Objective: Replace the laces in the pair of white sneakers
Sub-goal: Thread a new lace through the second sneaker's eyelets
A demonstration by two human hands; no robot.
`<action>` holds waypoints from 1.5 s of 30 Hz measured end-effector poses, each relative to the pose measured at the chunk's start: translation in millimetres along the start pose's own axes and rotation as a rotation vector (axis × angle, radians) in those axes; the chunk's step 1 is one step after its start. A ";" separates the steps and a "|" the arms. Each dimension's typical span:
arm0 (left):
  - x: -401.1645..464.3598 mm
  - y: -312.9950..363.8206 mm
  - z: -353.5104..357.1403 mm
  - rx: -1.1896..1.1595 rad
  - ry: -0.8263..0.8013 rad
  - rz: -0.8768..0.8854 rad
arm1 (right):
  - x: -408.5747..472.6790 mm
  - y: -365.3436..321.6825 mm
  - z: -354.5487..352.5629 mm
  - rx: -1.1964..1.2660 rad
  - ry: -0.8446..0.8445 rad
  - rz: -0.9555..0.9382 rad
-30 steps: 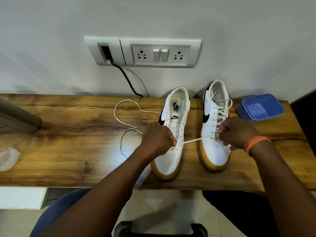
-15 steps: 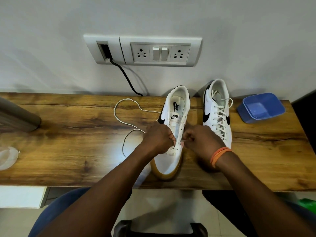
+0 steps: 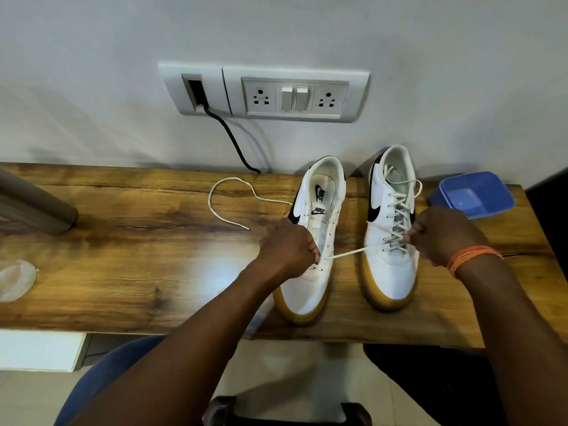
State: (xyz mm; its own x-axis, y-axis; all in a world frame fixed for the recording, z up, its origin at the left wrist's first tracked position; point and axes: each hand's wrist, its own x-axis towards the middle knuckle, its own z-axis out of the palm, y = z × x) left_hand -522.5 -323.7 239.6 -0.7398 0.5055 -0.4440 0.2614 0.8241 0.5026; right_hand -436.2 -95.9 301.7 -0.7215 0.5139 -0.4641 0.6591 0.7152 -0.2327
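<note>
The wooden desk (image 3: 129, 247) runs across the middle of the frame, its near edge crossing the lower third and its far edge meeting the white wall; the widest bare stretch of wood lies at centre left, between a grey cylinder (image 3: 33, 207) cut off by the left edge and the shoes; a clear lid-like object (image 3: 15, 284) sits at the left edge near the desk's front; a blue plastic container (image 3: 473, 195) stands at the right, just beside the right sneaker's heel end and close to the desk's right edge. The two white sneakers stand side by side right of centre, toes toward the near edge and almost reaching it; the left sneaker (image 3: 313, 241) is mostly unlaced, the right sneaker (image 3: 390, 241) is laced through. The left hand (image 3: 287, 249) rests on the left sneaker with fingers curled, pinching at its lower eyelets; the right hand (image 3: 445, 235) is curled over the right sneaker's side, pinching the end of a white lace (image 3: 350, 253) drawn taut across the gap between the shoes from the left sneaker's eyelet; the lace's other length (image 3: 227, 192) loops loosely on the wood at centre left, its tip lying free. An orange band (image 3: 473, 256) circles the right wrist; a black cable (image 3: 233, 139) drops from the socket panel (image 3: 267, 90) on the wall to the desk's back edge, just left of the left sneaker's heel.
</note>
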 end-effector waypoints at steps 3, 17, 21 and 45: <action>1.4 -0.7 1.0 -0.006 -0.005 -0.004 | -5.8 -10.6 5.7 0.066 -0.033 -0.071; 7.3 -5.0 4.5 -0.014 -0.029 0.016 | -23.1 -62.1 62.9 -0.005 -0.137 -0.308; 5.1 -4.4 2.3 -0.014 -0.031 0.015 | -9.9 -40.1 39.8 -0.111 -0.056 -0.164; 2.4 0.1 0.8 -0.051 -0.020 0.024 | -8.3 -34.9 43.2 -0.051 -0.185 -0.051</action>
State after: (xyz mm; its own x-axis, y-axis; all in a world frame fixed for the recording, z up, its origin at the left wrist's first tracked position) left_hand -523.8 -322.2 238.0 -0.7212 0.5304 -0.4455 0.2467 0.7976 0.5504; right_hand -444.0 -145.6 276.7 -0.6992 0.3837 -0.6032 0.6075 0.7637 -0.2184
